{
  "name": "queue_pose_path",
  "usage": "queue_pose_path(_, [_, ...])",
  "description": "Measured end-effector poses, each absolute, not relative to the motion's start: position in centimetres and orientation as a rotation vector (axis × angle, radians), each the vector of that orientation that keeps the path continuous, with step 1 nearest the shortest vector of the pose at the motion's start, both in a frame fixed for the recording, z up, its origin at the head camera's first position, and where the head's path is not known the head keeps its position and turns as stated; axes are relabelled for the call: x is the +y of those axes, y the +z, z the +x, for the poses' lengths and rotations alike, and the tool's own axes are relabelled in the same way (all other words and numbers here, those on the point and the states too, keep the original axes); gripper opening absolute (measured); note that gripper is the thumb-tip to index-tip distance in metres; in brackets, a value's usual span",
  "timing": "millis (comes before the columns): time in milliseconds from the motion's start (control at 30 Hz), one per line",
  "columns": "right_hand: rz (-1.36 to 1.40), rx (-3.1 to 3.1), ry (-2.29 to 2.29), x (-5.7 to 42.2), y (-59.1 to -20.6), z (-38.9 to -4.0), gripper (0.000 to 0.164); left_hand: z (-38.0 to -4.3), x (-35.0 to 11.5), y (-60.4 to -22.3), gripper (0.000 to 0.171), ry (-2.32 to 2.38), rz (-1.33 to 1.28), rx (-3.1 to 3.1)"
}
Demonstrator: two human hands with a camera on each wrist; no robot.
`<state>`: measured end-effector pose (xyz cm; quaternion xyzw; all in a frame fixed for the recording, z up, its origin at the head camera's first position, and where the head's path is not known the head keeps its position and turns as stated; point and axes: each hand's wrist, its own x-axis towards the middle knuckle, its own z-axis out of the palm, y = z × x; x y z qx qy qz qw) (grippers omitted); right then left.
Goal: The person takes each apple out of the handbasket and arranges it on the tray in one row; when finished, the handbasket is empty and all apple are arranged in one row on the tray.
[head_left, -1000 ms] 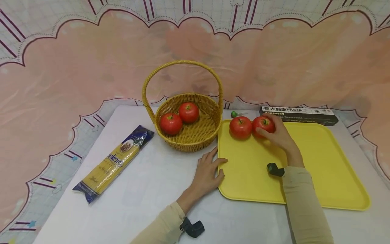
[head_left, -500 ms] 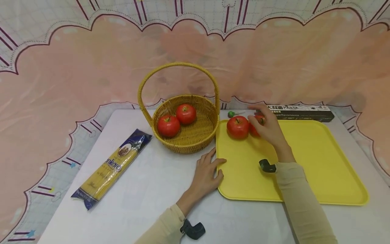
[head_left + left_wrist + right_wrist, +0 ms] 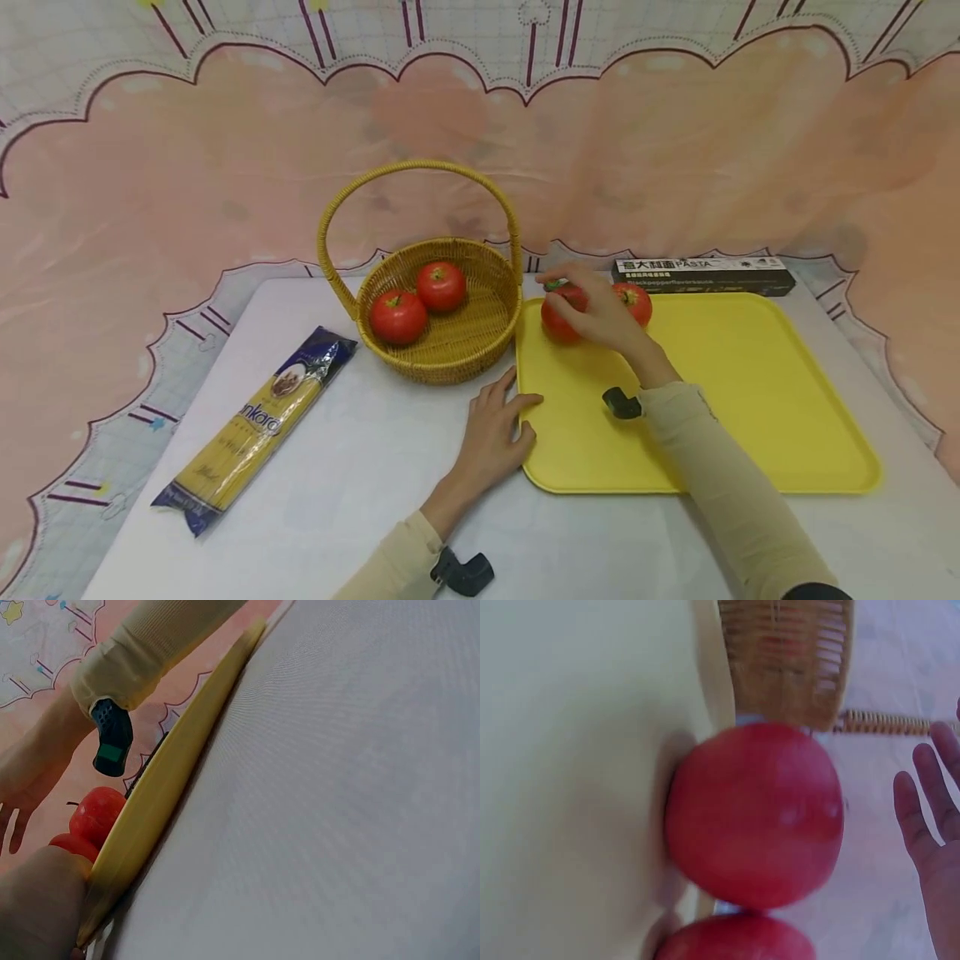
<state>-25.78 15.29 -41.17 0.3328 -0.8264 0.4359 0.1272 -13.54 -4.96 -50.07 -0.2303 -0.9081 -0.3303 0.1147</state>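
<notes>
Two red apples sit at the back left of the yellow tray [image 3: 720, 392]. Over the left apple [image 3: 561, 315] hovers my right hand [image 3: 596, 312], its fingers spread and partly covering the fruit in the head view. In the right wrist view that apple [image 3: 754, 817] and the fingers of my right hand [image 3: 937, 825] are apart. The second apple [image 3: 634, 303] stands just to the right. My left hand [image 3: 491, 437] rests at the tray's left edge, with fingertips touching the rim and the table. Two more apples [image 3: 441, 286] lie in the wicker basket [image 3: 480, 333].
The basket's tall handle [image 3: 420, 167] arches up left of the tray. A bag of spaghetti [image 3: 255, 429] lies on the white table [image 3: 337, 492] at the left. Behind the tray is a black pasta box [image 3: 705, 277]. A patterned cloth [image 3: 262, 167] hangs at the back.
My right hand has let go of the right apple and moved left to above the left one. My left hand stays at the tray edge. The head view has shifted slightly.
</notes>
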Motion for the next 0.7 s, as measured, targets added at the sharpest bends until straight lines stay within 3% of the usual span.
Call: queue_pose_path(700, [1.305, -2.495, 1.041, 9.6, -40.3, -28.4, 0.025, -13.4, -5.1, -50.0, 0.037, -0.958, -0.658, -2.696])
